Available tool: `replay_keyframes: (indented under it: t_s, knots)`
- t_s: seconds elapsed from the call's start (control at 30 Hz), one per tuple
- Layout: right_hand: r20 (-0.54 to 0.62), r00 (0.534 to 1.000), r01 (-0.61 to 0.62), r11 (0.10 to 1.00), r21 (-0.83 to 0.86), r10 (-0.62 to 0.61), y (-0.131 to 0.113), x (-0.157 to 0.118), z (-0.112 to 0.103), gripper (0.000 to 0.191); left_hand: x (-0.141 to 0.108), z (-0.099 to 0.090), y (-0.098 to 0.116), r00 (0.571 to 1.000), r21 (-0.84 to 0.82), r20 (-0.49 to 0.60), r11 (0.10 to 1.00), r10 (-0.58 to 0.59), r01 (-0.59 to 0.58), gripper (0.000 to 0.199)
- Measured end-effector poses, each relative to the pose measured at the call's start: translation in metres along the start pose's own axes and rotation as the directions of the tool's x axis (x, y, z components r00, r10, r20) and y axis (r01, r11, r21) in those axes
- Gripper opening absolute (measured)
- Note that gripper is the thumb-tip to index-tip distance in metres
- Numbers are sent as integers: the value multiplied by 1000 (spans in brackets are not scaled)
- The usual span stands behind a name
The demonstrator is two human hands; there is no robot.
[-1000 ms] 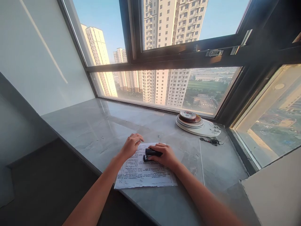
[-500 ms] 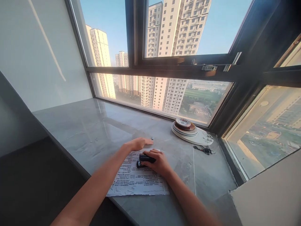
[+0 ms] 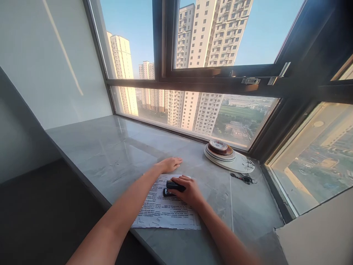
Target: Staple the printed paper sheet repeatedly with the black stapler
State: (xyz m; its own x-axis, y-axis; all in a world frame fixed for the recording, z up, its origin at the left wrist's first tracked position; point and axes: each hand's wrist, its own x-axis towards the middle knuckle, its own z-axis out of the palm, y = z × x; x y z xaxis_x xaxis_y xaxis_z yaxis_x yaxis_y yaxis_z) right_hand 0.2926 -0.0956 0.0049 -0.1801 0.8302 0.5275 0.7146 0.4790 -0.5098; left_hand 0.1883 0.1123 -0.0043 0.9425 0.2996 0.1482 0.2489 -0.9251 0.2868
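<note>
Gripping a black stapler (image 3: 174, 186) over paper (image 3: 172, 217) with illegible print, right fingers (image 3: 184, 179) curl; left fingers (image 3: 176, 161) lie open.

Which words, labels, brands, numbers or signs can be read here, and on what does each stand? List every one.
None can be read, so there is nothing to quote.
Printed sheet: rows of dark print, too small and blurred to read.
Black stapler under the right hand: a small light mark on top, too small to make out.
Round patterned piece on the stacked plates: whether its markings include lettering, I cannot tell.
</note>
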Motion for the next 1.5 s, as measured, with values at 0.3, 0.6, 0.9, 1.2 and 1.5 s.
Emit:
replay_keyframes:
  t_s: [0.3,0.6,0.9,1.2,1.5]
  knots:
    - [1,1000,-11,1000,-6,11,2,-1,0,34,-120,-14,-9,945,-268,-205,943,-256,198,40]
    - [2,1000,27,999,-45,-27,4,-3,3,34,-147,-14,6,890,-257,-283,922,-358,289,36]
    - [-294,947,-141,990,-14,131,31,-11,-28,35,-150,-22,16,930,-184,-307,971,-203,152,29]
    - [-406,902,-329,839,-433,144,82,-40,-72,32,-148,-18,10,919,-228,-320,960,-229,159,30]
    - [-184,978,-154,943,-294,102,72,-29,-59,38,-147,-13,2,909,-288,-336,946,-245,148,28]
